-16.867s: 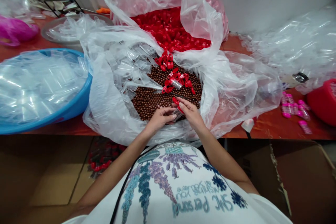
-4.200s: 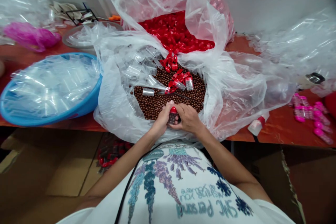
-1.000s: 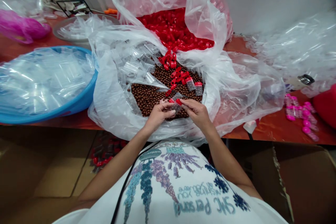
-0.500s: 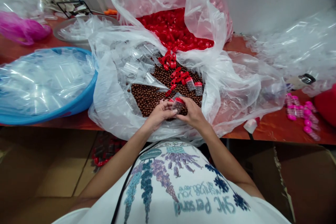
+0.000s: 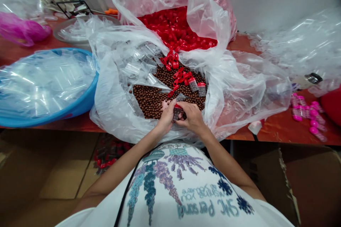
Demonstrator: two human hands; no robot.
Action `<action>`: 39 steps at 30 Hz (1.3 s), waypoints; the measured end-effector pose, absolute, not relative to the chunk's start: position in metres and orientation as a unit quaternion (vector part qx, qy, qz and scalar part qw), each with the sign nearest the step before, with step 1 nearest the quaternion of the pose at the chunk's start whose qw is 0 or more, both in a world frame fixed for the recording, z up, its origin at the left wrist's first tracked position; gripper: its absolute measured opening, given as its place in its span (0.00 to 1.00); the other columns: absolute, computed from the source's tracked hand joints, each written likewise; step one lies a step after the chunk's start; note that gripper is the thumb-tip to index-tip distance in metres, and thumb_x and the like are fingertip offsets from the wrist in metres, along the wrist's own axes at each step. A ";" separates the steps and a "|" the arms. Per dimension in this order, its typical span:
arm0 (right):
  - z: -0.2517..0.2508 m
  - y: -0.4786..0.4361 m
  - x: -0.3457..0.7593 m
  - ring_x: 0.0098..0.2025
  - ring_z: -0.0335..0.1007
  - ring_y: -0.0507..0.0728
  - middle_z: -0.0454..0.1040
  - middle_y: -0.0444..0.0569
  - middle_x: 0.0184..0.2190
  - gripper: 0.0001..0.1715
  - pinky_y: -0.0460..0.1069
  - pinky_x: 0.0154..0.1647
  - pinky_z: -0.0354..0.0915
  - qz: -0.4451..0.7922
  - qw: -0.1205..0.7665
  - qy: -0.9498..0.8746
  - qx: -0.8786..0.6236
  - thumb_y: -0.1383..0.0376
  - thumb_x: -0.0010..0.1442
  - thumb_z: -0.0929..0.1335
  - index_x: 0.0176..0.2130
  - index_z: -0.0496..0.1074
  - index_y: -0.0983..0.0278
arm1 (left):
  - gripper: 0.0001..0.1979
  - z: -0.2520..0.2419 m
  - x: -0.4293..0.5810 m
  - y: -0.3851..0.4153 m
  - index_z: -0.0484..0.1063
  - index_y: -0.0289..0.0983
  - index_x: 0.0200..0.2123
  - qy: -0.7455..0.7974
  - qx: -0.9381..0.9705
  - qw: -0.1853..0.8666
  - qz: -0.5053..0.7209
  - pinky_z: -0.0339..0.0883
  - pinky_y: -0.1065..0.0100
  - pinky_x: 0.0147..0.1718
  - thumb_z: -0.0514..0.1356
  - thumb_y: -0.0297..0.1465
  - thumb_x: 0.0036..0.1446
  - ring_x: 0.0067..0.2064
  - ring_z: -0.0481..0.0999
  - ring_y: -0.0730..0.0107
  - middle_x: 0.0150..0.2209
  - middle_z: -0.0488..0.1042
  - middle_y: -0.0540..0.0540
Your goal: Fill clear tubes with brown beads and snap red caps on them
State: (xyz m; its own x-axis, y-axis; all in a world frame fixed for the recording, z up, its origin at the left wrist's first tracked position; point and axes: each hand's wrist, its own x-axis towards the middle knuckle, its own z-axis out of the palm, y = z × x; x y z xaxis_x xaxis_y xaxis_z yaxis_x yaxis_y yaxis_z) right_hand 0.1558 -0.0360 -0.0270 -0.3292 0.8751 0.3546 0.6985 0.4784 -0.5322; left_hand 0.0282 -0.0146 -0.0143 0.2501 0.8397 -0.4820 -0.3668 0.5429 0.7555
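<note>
Between both hands, over the near side of a large plastic bag [image 5: 102, 92], is a small clear container with a red cap [image 5: 177, 113]. My left hand [image 5: 167, 116] is closed on its left side, near the cap. My right hand [image 5: 192, 115] pinches it from the right, fingers curled. Part of the container is hidden by the fingers. Beneath lie many brown beads or balls [image 5: 149, 101]. On them rest loose red caps [image 5: 182, 76], two capped containers [image 5: 201, 89], and clear empty tubes [image 5: 135, 68] at the left.
Behind stands a bag of red caps [image 5: 176, 28]. At left is a blue basin [image 5: 96, 78] heaped with clear plastic pieces. Pink-capped tubes [image 5: 314, 117] and a red object [image 5: 331, 104] lie right. Cardboard boxes [image 5: 61, 163] stand below the table edge [image 5: 282, 131].
The container has come slightly lower and more upright in the hands. My left hand has turned, its fingers now up by the cap, and my right fingers have curled over it.
</note>
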 end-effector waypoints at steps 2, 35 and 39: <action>-0.026 -0.038 0.155 0.54 0.64 0.61 0.68 0.54 0.54 0.36 0.54 0.52 0.57 0.144 0.312 -0.804 -0.485 0.60 0.52 0.70 0.58 0.58 0.63 | 0.18 -0.017 0.029 -0.015 0.62 0.38 0.30 0.448 0.264 0.741 0.424 0.62 0.72 0.21 0.55 0.48 0.53 0.18 0.64 0.76 0.16 0.64 0.54; -0.034 -0.020 0.169 0.42 0.64 0.58 0.74 0.50 0.37 0.10 0.54 0.46 0.59 0.161 0.309 -0.736 -0.580 0.65 0.61 0.64 0.39 0.75 0.60 | 0.24 -0.010 0.002 -0.021 0.67 0.37 0.44 0.441 0.331 0.741 0.382 0.50 0.77 0.11 0.47 0.49 0.55 0.15 0.62 0.75 0.15 0.64 0.54; -0.014 -0.021 0.159 0.43 0.68 0.55 0.74 0.46 0.38 0.11 0.52 0.48 0.61 0.277 0.445 -0.657 -0.542 0.61 0.62 0.64 0.39 0.75 0.58 | 0.25 -0.016 0.005 -0.021 0.67 0.36 0.45 0.448 0.371 0.727 0.365 0.51 0.77 0.11 0.48 0.49 0.56 0.14 0.61 0.75 0.15 0.65 0.53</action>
State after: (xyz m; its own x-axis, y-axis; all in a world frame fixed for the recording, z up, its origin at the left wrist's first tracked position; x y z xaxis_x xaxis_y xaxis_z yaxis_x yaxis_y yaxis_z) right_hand 0.1589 -0.0210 -0.0143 -0.0163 0.9585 0.2848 0.4646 0.2595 -0.8467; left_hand 0.0048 -0.0212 -0.0162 0.3321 0.8636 -0.3793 -0.1986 0.4571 0.8669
